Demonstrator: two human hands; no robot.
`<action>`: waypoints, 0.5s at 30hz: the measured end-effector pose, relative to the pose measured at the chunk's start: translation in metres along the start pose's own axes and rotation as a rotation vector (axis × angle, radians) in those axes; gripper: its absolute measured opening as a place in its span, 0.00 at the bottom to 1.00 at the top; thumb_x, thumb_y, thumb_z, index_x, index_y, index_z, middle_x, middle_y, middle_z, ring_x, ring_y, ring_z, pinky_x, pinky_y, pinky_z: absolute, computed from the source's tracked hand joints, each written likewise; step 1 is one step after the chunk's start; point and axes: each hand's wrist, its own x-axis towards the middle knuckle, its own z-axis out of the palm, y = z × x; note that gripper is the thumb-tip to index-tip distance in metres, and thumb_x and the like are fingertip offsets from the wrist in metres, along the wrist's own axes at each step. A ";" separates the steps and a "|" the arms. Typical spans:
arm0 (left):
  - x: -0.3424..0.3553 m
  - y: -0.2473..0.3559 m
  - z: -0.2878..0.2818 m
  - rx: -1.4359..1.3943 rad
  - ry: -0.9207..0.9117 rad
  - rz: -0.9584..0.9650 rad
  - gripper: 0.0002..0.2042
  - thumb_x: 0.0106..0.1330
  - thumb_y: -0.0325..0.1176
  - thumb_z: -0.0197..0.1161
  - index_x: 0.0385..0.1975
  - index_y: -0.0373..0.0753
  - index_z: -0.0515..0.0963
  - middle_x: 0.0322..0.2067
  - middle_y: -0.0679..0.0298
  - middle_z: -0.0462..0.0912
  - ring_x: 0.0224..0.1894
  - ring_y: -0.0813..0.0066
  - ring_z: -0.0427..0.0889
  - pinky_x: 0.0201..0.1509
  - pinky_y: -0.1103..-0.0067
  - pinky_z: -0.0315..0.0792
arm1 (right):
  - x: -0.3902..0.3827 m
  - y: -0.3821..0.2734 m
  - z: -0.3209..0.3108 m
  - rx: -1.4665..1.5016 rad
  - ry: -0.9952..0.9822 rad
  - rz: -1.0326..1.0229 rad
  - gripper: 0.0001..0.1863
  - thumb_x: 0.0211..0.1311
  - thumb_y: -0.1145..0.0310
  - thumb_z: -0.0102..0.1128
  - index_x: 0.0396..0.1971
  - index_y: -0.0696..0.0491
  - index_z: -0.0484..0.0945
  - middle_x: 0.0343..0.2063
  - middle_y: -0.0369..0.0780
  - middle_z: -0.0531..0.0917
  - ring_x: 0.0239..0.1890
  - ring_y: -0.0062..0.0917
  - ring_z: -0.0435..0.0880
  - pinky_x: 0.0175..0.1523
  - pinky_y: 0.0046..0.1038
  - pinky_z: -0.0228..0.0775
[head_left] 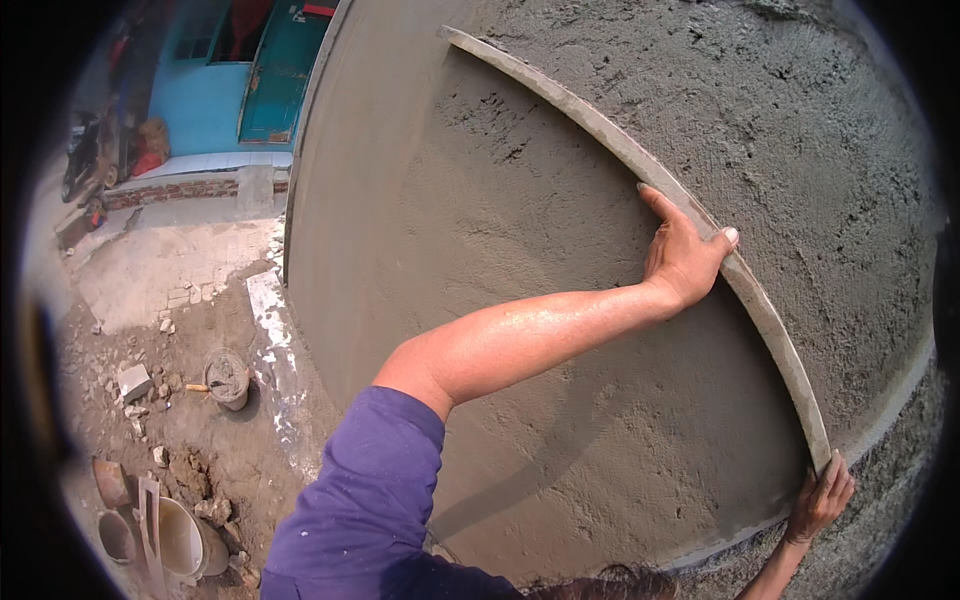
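Observation:
A long, narrow screed board lies edge-on against a wall of wet grey mortar, running from upper middle down to lower right. My left hand is closed around its middle, thumb on one side and fingers on the other. At the board's lower right end, my right hand grips it, with the fingers partly hidden. Mortar on the left side of the board looks fairly smooth, with some pitted patches. Beyond the board, to the upper right, the mortar surface is rough and lumpy.
On the ground at left stand a mortar bucket with a yellowish handle beside it, a pale bucket and a long strip. Rubble lies around. A teal door and a motorbike are farther off.

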 end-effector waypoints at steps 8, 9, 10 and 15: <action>0.082 0.096 -0.028 0.012 0.096 -0.012 0.56 0.71 0.39 0.65 0.68 0.18 0.18 0.41 0.49 0.82 0.34 0.71 0.85 0.31 0.79 0.85 | 0.125 0.019 0.022 0.045 0.131 0.083 0.26 0.65 0.74 0.67 0.64 0.53 0.77 0.50 0.43 0.84 0.53 0.37 0.83 0.59 0.40 0.74; 0.101 0.111 -0.037 0.025 0.141 0.022 0.54 0.70 0.40 0.66 0.70 0.18 0.23 0.42 0.48 0.83 0.37 0.68 0.87 0.33 0.78 0.86 | 0.156 0.008 0.023 0.065 0.144 0.073 0.26 0.65 0.74 0.68 0.63 0.53 0.77 0.49 0.43 0.83 0.52 0.38 0.82 0.57 0.40 0.75; 0.117 0.138 -0.059 0.053 0.215 0.074 0.53 0.70 0.41 0.67 0.72 0.18 0.29 0.44 0.47 0.84 0.40 0.65 0.88 0.35 0.77 0.87 | 0.178 0.002 0.027 0.093 0.185 0.069 0.26 0.65 0.73 0.68 0.63 0.53 0.77 0.49 0.43 0.83 0.51 0.38 0.82 0.57 0.40 0.75; 0.081 0.082 -0.017 0.026 0.126 -0.006 0.60 0.67 0.42 0.68 0.70 0.21 0.16 0.42 0.47 0.85 0.35 0.63 0.88 0.33 0.76 0.86 | 0.101 0.017 0.021 0.028 0.081 0.022 0.26 0.67 0.71 0.66 0.65 0.54 0.75 0.48 0.43 0.82 0.50 0.41 0.81 0.56 0.41 0.74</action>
